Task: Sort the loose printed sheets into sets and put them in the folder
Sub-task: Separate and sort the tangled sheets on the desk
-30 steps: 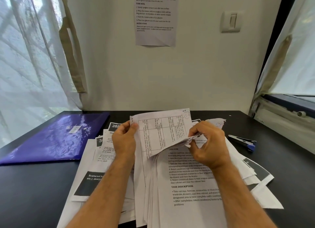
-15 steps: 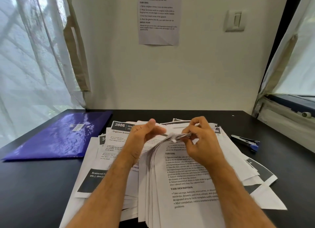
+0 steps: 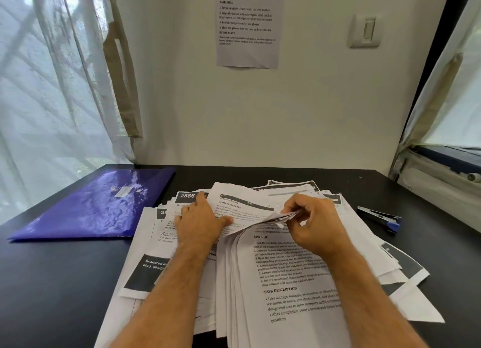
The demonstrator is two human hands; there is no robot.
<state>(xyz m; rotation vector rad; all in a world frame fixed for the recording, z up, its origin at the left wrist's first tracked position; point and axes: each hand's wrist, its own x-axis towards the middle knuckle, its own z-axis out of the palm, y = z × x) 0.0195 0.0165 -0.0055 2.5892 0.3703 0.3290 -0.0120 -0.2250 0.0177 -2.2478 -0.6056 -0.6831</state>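
The pile of printed sheets point(image 3: 260, 269) is lying on the black desk point(image 3: 52, 282), spread loosely in overlapping layers, and is serving as the reference for all positions. The left hand point(image 3: 199, 224) is resting flat on the pile's left-centre area, fingers extended, pressing down a sheet headed "INITIAL SCENE SETUP" point(image 3: 239, 207). The right hand point(image 3: 315, 225) is positioned just right of the left hand, its thumb and fingers pinching the raised top corners of several sheets point(image 3: 263, 226), which are curling upward from the pile. The two hands are near each other but not touching. The purple folder point(image 3: 96, 207) is lying flat and closed to the left of the pile, touching its edge. A black-and-blue stapler point(image 3: 380, 218) is lying to the right of the pile, apart from it.
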